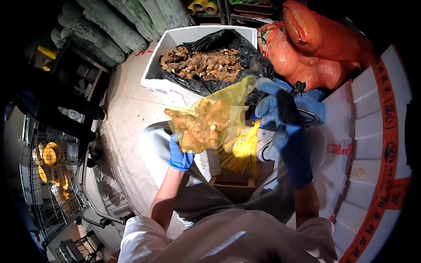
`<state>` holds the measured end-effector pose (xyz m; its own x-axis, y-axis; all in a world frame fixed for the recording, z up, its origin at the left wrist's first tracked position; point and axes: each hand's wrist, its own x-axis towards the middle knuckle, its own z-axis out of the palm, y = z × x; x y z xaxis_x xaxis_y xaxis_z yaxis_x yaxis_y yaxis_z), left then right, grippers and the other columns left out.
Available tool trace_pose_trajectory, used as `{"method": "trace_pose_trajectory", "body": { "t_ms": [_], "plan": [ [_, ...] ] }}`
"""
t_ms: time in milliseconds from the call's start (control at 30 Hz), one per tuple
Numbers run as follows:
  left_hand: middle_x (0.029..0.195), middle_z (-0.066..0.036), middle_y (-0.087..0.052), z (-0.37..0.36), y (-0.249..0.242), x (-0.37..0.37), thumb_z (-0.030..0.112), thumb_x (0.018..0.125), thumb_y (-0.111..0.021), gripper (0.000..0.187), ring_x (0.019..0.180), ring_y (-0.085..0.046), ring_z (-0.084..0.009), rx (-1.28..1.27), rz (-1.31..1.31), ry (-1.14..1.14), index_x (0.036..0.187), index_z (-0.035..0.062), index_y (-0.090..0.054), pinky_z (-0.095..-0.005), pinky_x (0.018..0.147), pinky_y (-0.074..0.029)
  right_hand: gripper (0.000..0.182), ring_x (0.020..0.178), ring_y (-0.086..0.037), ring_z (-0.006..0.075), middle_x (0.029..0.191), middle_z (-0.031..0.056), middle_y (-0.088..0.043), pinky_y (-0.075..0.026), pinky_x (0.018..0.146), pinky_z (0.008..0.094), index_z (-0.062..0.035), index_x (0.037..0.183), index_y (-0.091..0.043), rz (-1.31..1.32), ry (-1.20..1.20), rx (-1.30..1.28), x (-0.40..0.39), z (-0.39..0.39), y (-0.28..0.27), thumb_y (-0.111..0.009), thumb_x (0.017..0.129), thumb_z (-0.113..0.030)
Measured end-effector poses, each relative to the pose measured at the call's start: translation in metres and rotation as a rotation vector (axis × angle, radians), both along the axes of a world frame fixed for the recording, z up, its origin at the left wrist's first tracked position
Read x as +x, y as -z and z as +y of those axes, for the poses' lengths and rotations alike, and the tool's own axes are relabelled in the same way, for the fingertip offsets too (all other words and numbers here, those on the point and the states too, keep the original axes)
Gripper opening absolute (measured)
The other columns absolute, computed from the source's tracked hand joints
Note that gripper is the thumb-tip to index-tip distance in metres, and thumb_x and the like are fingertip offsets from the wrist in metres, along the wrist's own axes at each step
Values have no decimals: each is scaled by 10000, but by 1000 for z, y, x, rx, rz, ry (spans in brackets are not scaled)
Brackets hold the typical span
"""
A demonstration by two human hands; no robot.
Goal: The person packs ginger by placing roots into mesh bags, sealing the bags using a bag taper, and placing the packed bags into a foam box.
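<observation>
A yellow mesh bag (239, 98) with knobbly ginger (204, 125) inside is held up in front of my knees. My left hand (180, 155), in a blue glove, is closed on the filled lower part of the bag. My right hand (274, 109), gloved too and partly in shadow, has its fingers bent at the bag's gathered upper end, which stretches toward it. Just below those fingers hangs a bunch of yellow plastic strips (241, 151), blue at its top. Beyond the bag stands a white foam box (153, 65) lined with black plastic (232, 41), holding more ginger (204, 63).
Red mesh sacks (315, 44) are piled at the back right. A white foam box with an orange printed band (386, 144) stands along my right. Long pale green gourds (114, 26) lie back left. A wire cart (50, 175) and a person's dark-clothed legs (66, 105) are at left.
</observation>
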<state>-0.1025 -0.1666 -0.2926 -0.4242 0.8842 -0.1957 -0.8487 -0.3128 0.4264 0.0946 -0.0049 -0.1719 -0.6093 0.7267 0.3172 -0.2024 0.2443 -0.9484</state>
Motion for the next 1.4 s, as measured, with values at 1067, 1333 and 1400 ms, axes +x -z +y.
{"method": "trace_pose_trajectory", "body": {
  "t_ms": [1067, 1333, 1400],
  "plan": [
    [692, 14, -569, 118, -124, 21, 125, 747, -634, 194, 575, -467, -29, -149, 1267, 294, 889, -6, -624, -198, 515, -408, 145, 574, -509, 97, 640, 62, -557, -410, 531, 244, -26, 721, -606, -450, -156, -64, -29, 42, -56, -666, 666, -146],
    [793, -17, -604, 103, -144, 28, 73, 748, -621, 191, 793, -537, -91, -112, 1119, 570, 923, -1, -604, -238, 770, -433, 198, 581, -551, 132, 672, 77, -565, -417, 527, 302, -14, 765, -570, -264, -120, 702, -44, 39, -28, -650, 678, -173],
    [812, -17, -610, 104, -137, 25, 58, 750, -613, 184, 788, -545, -93, -69, 1048, 506, 926, 5, -599, -232, 775, -435, 189, 600, -561, 123, 696, 64, -574, -428, 515, 276, -27, 829, -561, -287, -188, 744, -39, 36, -36, -644, 684, -115]
  ]
}}
